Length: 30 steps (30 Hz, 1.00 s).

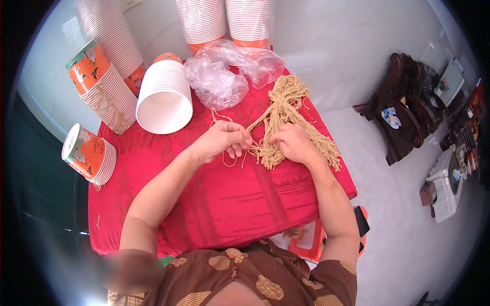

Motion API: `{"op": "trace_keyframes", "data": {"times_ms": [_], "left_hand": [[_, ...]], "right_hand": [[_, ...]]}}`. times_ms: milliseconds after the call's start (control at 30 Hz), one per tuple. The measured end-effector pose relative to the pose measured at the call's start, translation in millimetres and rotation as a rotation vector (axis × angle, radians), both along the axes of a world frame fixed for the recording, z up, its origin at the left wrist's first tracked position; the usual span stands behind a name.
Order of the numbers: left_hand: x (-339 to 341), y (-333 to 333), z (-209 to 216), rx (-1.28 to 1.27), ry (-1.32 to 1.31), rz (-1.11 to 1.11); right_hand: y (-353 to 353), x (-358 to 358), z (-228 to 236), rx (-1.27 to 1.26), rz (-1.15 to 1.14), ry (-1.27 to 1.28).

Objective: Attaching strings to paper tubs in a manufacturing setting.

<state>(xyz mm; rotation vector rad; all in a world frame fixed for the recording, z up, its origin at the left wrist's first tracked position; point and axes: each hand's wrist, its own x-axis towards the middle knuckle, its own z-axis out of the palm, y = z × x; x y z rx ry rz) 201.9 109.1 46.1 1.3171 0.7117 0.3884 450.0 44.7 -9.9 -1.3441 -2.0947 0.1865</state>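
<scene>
A red-covered counter (194,214) is bordered at the rear by 2 wrapped cup stacks (202,20), apparently stood there to be kept out of the hands' way. A tan cord bundle (282,104) is laid on the right side, seemingly within easy reach. The bundle is touched by the bent fingers of the right hand (296,144), perhaps to be steadied; whether they are clamped cannot be told. A thin strand (254,147) is pinched by the left hand (222,140), fingertips together.

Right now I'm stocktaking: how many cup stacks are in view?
6: two stacks at the back, a tall stack back left, an orange-topped stack before it, a short stack front left, a white stack nearer centre. Others may be hidden.
</scene>
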Motion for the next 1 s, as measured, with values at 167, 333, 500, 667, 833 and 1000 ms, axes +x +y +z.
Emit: {"op": "trace_keyframes", "data": {"times_ms": [167,333,500,667,833,1000], "left_hand": [[11,2,-3,0.214,0.162,0.110],[14,11,-31,0.991,0.460,0.203],[26,-21,-29,1.118,0.573,-0.096],[12,-52,-7,1.037,0.511,-0.185],[-34,-69,4,0.919,0.481,-0.211],[-95,-75,3,0.901,0.535,-0.026]], "right_hand": [[-1,2,-1,-0.021,0.050,0.013],[2,0,1,-0.076,0.079,0.012],[3,6,-6,-0.033,0.066,0.014],[3,10,-2,0.014,0.037,0.037],[5,17,-4,-0.019,0.048,0.017],[-1,3,8,0.020,0.020,0.126]]}}
